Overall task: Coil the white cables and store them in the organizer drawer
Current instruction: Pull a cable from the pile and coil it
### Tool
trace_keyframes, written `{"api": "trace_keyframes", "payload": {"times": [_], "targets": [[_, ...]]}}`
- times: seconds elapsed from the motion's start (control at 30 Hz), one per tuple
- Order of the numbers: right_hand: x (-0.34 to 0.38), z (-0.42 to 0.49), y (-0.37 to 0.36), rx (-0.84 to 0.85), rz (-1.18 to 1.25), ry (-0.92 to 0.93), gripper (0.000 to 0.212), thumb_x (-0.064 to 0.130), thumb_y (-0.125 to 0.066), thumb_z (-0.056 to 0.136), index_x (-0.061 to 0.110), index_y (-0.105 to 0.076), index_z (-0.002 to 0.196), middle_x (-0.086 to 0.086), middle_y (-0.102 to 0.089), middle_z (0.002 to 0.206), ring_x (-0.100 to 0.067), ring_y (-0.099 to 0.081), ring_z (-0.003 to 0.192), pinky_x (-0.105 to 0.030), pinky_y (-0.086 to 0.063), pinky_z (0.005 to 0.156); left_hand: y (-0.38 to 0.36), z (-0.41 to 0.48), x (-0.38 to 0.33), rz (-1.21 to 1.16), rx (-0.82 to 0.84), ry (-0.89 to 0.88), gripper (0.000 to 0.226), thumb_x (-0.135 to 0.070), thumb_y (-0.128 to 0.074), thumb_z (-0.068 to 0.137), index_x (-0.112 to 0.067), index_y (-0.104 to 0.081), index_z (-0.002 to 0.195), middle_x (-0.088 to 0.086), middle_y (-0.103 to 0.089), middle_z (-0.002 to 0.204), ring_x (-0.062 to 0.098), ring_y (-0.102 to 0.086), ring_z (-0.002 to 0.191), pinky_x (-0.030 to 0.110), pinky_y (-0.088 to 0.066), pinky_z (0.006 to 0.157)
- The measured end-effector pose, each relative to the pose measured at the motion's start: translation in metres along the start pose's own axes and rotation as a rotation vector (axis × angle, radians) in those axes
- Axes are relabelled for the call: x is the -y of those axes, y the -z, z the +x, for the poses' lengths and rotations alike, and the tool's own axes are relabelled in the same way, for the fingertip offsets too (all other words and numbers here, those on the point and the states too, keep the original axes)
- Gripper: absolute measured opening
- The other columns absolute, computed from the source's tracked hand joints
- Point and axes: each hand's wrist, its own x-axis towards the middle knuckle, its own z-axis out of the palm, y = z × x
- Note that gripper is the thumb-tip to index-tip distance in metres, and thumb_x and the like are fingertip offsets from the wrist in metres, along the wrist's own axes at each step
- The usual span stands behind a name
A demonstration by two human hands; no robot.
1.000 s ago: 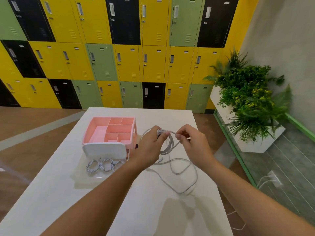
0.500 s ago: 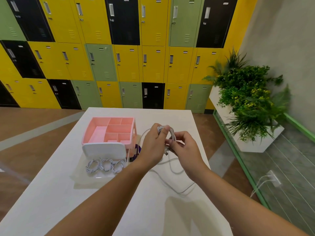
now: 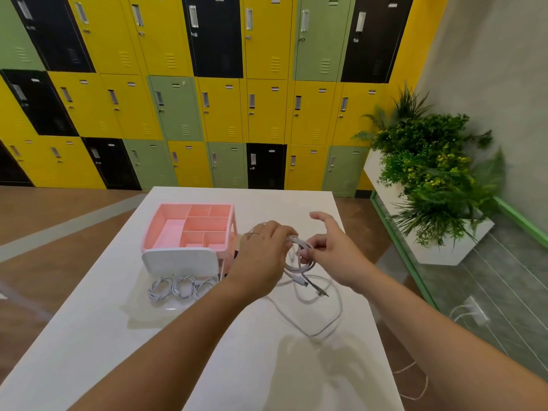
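A pink organizer (image 3: 189, 226) with several compartments stands on the white table (image 3: 89, 336). Its white drawer (image 3: 178, 262) is pulled out toward me and holds three coiled white cables (image 3: 181, 287). To the organizer's right, my left hand (image 3: 261, 253) grips a partly coiled white cable (image 3: 302, 262) above the table. My right hand (image 3: 329, 247) pinches the same cable at the coil, with its index finger stretched out. The cable's loose tail (image 3: 323, 327) loops over the tabletop below my hands, and its plug ends hang under the coil.
The table's right edge (image 3: 382, 336) drops to a wooden floor. A white planter with green plants (image 3: 430, 179) stands to the right beside a green-framed glass panel. Yellow, green and black lockers (image 3: 207, 99) fill the wall behind the table.
My hands came together at the coil, then my right hand shifted slightly right and stretched out its index finger. More cable is wound into the coil, and the loose loop on the table is smaller.
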Motion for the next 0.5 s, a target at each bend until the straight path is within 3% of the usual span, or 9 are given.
{"api": "trace_keyframes", "payload": {"times": [0.13, 0.3, 0.4, 0.5], "targets": [[0.003, 0.002, 0.006, 0.047, -0.168, 0.018, 0.077, 0.007, -0.066, 0.088, 0.03, -0.02, 0.146, -0.009, -0.07, 0.085, -0.026, -0.066, 0.083, -0.034, -0.054, 0.083, -0.001, -0.001, 0.003, 0.102, 0.075, -0.075, 0.023, -0.029, -0.036, 0.104, -0.025, -0.048, 0.123, -0.005, -0.05, 0.119, 0.017, -0.045, 0.107, 0.031, -0.031, 0.088], [0.005, 0.001, 0.011, 0.107, -0.083, 0.007, 0.073, 0.008, -0.065, 0.089, 0.028, -0.023, 0.146, -0.01, -0.071, 0.09, -0.021, -0.065, 0.085, -0.034, -0.051, 0.089, -0.002, 0.002, -0.001, -0.137, 0.12, -0.036, 0.027, -0.034, -0.031, 0.105, -0.022, -0.05, 0.119, -0.007, -0.05, 0.115, 0.013, -0.046, 0.104, 0.032, -0.039, 0.089], [0.006, 0.001, 0.013, 0.112, -0.069, -0.001, 0.072, 0.009, -0.066, 0.088, 0.028, -0.026, 0.144, -0.01, -0.07, 0.09, -0.026, -0.065, 0.09, -0.036, -0.05, 0.091, -0.002, 0.003, -0.003, -0.138, 0.1, -0.043, 0.024, -0.033, -0.031, 0.104, -0.021, -0.051, 0.11, -0.01, -0.046, 0.104, 0.013, -0.045, 0.096, 0.03, -0.038, 0.083], [0.009, -0.003, 0.008, 0.019, -0.204, 0.047, 0.07, 0.016, -0.071, 0.086, 0.026, -0.029, 0.142, -0.005, -0.065, 0.093, -0.019, -0.061, 0.087, -0.026, -0.05, 0.08, -0.003, 0.004, -0.002, -0.093, 0.046, -0.023, 0.025, -0.032, -0.032, 0.104, -0.017, -0.052, 0.106, -0.005, -0.048, 0.1, 0.013, -0.044, 0.09, 0.027, -0.036, 0.078]]}}
